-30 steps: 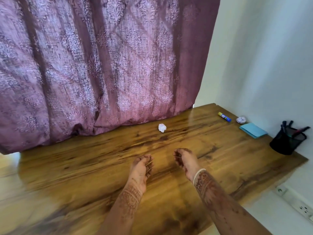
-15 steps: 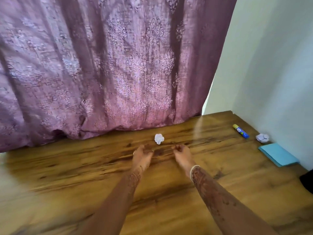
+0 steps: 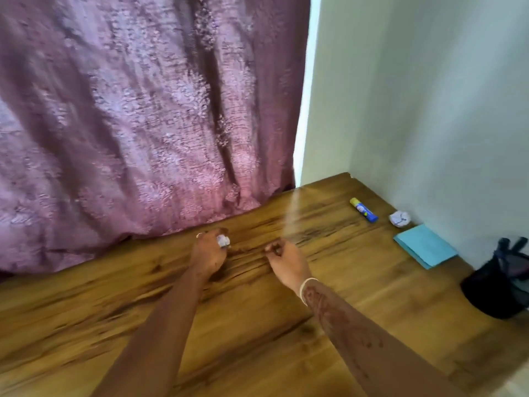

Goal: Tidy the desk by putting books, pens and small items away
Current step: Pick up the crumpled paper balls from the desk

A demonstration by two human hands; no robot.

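Reaching farther than before, the left hand (image 3: 210, 255) pinches the crumpled paper ball (image 3: 223, 241) at the desk's (image 3: 257, 333) far edge by the curtain (image 3: 143, 124). The right hand (image 3: 283, 259) hovers just right, curled, apparently empty. A loose fingertip pinch could drop the ball.

Glue stick (image 3: 363, 210), paper wad (image 3: 398, 218) and notepad (image 3: 425, 246) lie along the wall (image 3: 443, 110).

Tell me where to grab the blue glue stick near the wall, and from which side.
Likely best: pinch the glue stick mid-barrel, across its narrow width, from above. It lies flat on the desk, yellow cap pointing away, both long sides free. The wall and a crumpled paper crowd its right, so come in from the open left. The left hand grips a paper ball.
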